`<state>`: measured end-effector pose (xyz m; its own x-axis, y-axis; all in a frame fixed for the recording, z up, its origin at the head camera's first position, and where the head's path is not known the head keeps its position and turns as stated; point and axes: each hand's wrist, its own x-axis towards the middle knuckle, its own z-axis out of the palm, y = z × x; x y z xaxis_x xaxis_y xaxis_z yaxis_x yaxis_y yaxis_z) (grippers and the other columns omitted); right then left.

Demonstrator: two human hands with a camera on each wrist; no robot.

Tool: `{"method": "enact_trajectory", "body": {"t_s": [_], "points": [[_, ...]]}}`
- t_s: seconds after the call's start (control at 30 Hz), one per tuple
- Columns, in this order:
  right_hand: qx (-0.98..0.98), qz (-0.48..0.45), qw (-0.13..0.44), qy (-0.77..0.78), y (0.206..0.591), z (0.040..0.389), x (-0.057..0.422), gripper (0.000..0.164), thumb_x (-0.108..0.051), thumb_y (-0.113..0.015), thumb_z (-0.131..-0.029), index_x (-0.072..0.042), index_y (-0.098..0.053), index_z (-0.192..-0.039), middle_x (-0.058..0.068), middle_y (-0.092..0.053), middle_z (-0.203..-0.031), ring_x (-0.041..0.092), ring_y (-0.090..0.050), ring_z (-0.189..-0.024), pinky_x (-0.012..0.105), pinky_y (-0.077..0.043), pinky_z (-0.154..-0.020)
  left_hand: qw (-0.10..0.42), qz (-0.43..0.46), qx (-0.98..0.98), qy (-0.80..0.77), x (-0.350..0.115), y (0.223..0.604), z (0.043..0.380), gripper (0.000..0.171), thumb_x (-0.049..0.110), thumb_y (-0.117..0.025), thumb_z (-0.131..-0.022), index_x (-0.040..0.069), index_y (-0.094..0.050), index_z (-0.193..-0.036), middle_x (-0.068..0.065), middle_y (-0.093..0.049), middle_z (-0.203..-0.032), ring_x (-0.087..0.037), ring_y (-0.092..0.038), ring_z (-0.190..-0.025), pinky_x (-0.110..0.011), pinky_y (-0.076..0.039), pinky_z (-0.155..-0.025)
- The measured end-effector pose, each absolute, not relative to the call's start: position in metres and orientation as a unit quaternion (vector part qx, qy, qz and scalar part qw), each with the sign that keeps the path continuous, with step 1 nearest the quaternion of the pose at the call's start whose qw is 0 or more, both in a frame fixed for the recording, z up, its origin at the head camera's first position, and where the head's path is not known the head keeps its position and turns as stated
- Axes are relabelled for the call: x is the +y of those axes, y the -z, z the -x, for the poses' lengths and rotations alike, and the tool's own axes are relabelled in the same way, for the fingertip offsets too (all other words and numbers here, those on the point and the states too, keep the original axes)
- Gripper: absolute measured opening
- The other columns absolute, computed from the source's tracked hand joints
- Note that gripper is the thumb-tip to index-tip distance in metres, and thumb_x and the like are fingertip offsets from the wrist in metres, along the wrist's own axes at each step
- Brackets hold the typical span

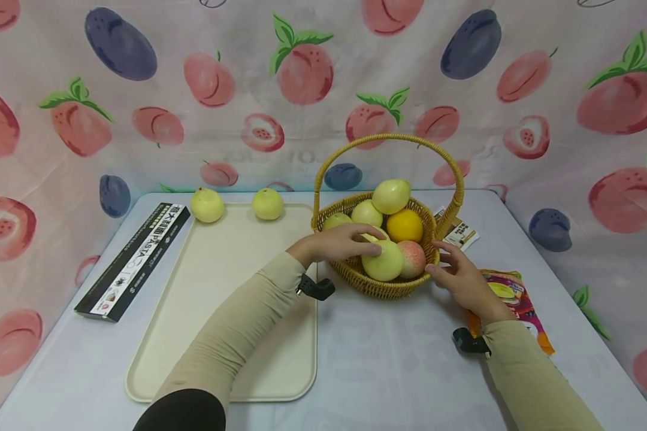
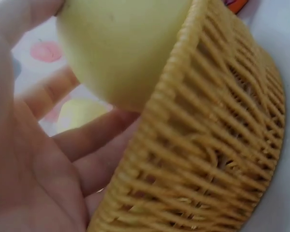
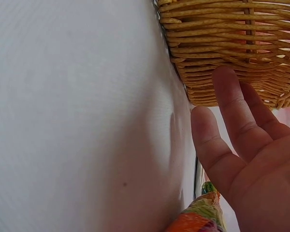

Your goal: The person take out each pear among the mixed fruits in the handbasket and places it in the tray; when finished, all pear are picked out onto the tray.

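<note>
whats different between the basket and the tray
The basket is woven and golden-brown; the tray is smooth and cream. The basket is deep with an arched handle; the tray is shallow, with no handle in view. Both rest on the table.

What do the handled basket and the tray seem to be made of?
The handled basket looks like wicker or plastic imitation, slightly glossy: individual strands are woven with gaps between. The tray is probably smooth matte plastic, given its even cream colour and rounded corners.
</note>
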<state>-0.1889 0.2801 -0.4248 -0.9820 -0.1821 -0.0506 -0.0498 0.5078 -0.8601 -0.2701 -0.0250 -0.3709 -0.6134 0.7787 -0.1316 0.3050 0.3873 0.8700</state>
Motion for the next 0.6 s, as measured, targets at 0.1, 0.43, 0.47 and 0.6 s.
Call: {"method": "enact_trajectory", "body": {"t_s": [0.1, 0.43, 0.47, 0.6], "points": [[0.866, 0.066, 0.067, 0.491, 0.425, 0.189, 0.28, 0.068, -0.034, -0.058, -0.103, -0.011, -0.025, -0.158, 0.033, -0.035, -0.149, 0.047, -0.053, -0.119, 0.041, -0.052, -0.088, 0.274, -0.342, 0.791, -0.426, -0.021, 0.371, 0.268, 0.048, 0.043, -0.058, -0.101, 0.021, -0.054, -0.143, 0.0, -0.056, -0.137, -0.016, -0.05, -0.126, -0.032, -0.042, -0.103], [0.867, 0.068, 0.066, 0.489, 0.426, 0.19, 0.281, 0.067, -0.034, -0.057, -0.104, -0.011, -0.025, -0.158, 0.033, -0.034, -0.15, 0.047, -0.053, -0.119, 0.038, -0.052, -0.088, 0.253, -0.367, 0.805, -0.392, -0.009, 0.374, 0.263, 0.061, 0.046, -0.064, -0.097, 0.021, -0.049, -0.15, 0.006, -0.047, -0.149, -0.012, -0.044, -0.131, -0.031, -0.036, -0.108], [0.867, 0.069, 0.065, 0.489, 0.426, 0.19, 0.281, 0.067, -0.034, -0.057, -0.104, -0.011, -0.025, -0.158, 0.033, -0.035, -0.149, 0.046, -0.053, -0.119, 0.038, -0.052, -0.088, 0.254, -0.368, 0.805, -0.39, -0.008, 0.374, 0.263, 0.064, 0.046, -0.067, -0.095, 0.021, -0.047, -0.151, 0.007, -0.047, -0.148, -0.012, -0.045, -0.13, -0.032, -0.037, -0.108], [0.87, 0.068, 0.061, 0.484, 0.425, 0.19, 0.281, 0.066, -0.033, -0.057, -0.104, -0.01, -0.026, -0.158, 0.032, -0.034, -0.15, 0.047, -0.053, -0.119, 0.04, -0.051, -0.089, 0.26, -0.372, 0.797, -0.398, -0.006, 0.375, 0.261, 0.074, 0.04, -0.077, -0.087, 0.021, -0.045, -0.152, 0.006, -0.049, -0.145, -0.013, -0.049, -0.124, -0.032, -0.041, -0.104]]}}
